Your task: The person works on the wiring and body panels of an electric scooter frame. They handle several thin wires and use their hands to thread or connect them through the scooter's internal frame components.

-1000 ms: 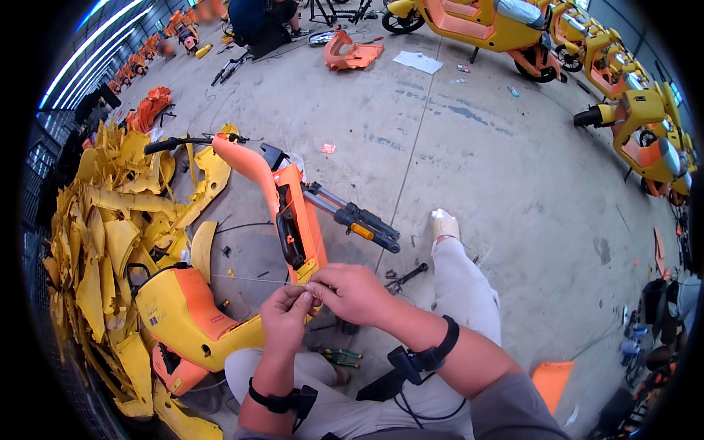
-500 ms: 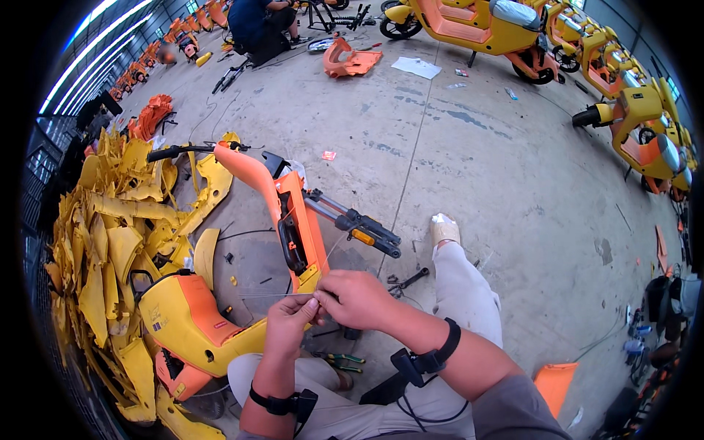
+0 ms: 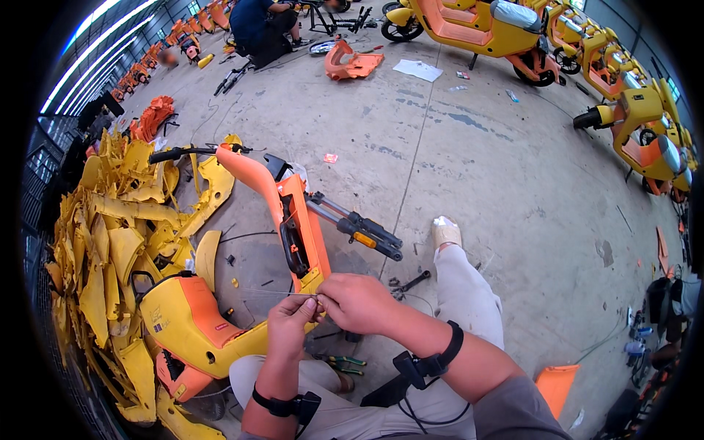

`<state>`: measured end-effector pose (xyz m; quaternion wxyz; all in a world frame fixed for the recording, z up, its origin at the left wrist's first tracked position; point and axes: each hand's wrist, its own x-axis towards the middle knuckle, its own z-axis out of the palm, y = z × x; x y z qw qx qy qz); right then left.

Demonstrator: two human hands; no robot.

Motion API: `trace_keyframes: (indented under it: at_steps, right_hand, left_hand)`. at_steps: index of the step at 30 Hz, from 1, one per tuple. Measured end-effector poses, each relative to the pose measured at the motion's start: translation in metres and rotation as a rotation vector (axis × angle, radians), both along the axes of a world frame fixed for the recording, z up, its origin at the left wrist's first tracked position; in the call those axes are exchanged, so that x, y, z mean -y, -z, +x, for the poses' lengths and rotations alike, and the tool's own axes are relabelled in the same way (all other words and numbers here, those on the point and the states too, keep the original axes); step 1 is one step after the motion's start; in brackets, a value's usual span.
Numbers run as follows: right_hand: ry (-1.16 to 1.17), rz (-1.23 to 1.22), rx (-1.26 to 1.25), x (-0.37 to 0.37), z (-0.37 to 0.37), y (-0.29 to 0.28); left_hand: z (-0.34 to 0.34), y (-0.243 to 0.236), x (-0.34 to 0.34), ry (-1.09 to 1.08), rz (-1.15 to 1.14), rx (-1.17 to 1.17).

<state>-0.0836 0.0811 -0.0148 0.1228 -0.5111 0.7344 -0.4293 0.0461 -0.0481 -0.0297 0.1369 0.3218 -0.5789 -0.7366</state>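
A thin pale wire (image 3: 268, 292) sticks out to the left from between my fingertips. My left hand (image 3: 289, 320) pinches it between thumb and fingers. Touching the left fingertips, my right hand (image 3: 357, 301) is closed too, its fingers curled around the same spot; the wire's other end is hidden there. Just beyond my hands lies a partly dismantled yellow and orange scooter (image 3: 253, 173), tipped over, its front fork (image 3: 359, 229) pointing right and its yellow rear body (image 3: 170, 304) to the left. Green-handled pliers (image 3: 346, 363) rest on the floor below my hands.
Broken yellow panels (image 3: 110, 253) are heaped at the left. A crank arm (image 3: 415, 280) lies near my outstretched foot (image 3: 446, 232). Orange panels (image 3: 354, 64) lie farther off and at lower right (image 3: 555, 387). Another person (image 3: 258, 31) crouches at the back; yellow scooters (image 3: 477, 33) stand at the far right.
My hands stay together in nearly the same place. The wire's left end has tilted slightly upward. A strand that ran up from my right hand toward the fork no longer shows.
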Motion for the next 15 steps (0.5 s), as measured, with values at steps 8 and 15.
trace_keyframes:
  at_steps: [8,15]
  right_hand:
    - [-0.001,-0.011,-0.053,-0.0024,-0.0023,0.0008]
    - [-0.028,-0.017,-0.001,-0.0030,-0.0040,0.0020]
  left_hand:
    - [0.0007,-0.0002,0.0017,-0.040,0.026,-0.037]
    - [-0.0027,-0.0038,0.0000,-0.037,0.225,-0.078]
